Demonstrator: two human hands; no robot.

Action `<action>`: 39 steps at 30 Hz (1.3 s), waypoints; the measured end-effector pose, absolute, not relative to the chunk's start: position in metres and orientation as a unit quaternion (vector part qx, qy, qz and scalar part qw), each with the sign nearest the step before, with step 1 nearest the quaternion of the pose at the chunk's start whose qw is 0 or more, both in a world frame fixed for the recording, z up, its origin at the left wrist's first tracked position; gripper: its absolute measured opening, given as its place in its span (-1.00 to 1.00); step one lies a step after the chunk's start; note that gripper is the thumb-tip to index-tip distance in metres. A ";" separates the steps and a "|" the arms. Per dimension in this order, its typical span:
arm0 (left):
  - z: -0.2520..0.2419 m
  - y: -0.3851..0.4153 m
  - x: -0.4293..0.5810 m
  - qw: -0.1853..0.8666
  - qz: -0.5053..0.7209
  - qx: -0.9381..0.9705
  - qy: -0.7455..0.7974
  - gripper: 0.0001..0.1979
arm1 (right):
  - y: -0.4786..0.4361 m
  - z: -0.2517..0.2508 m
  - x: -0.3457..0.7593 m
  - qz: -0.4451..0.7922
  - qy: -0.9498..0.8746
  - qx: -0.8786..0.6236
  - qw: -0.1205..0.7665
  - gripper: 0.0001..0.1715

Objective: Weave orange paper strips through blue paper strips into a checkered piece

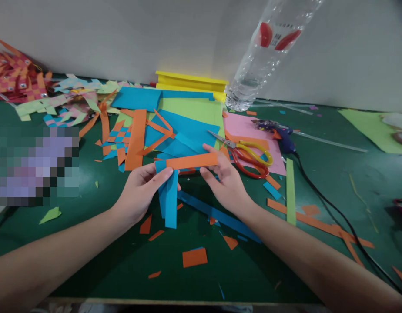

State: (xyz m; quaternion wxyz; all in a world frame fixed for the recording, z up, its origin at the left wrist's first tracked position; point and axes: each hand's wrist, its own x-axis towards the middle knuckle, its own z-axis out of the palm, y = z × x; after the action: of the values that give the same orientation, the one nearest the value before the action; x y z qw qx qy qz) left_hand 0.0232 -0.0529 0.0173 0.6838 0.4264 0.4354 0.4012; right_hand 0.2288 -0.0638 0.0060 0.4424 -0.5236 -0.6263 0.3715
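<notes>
Bare forearms [70, 252] slant in from the near left and near right. Beyond them, over the green table [116, 269], the left hand [142, 187] pinches an orange strip [192, 161] and blue paper [171, 200] where they meet. The orange strip's long axis runs left to right, right end slightly farther; the blue tails point nearward. The right hand [229, 180] spreads loosely around the orange right end; whether it grips, I cannot tell

Bare forearms [85, 241] angled inward; left hand [140, 187] pinching, thumb [164, 176] uppermost; right hand [226, 176] loosely curled, thumb and forefinger parted.
</notes>
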 end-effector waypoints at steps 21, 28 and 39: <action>0.018 -0.052 0.024 0.682 0.396 0.433 0.436 -0.82 | -0.058 0.005 0.234 0.406 -0.531 -0.519 0.533 -0.78; 0.021 -0.053 0.025 0.679 0.390 0.435 0.445 -0.83 | -0.057 0.004 0.234 0.387 -0.524 -0.532 0.541 -0.76; 0.020 -0.054 0.024 0.679 0.392 0.434 0.444 -0.81 | -0.060 0.009 0.234 0.389 -0.548 -0.529 0.518 -0.76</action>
State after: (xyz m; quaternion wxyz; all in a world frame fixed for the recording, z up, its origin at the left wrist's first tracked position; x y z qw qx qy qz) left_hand 0.0241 -0.0538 0.0197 0.6790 0.4342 0.4440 0.3915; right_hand 0.2335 -0.0599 0.0092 0.5178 -0.5288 -0.5483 0.3894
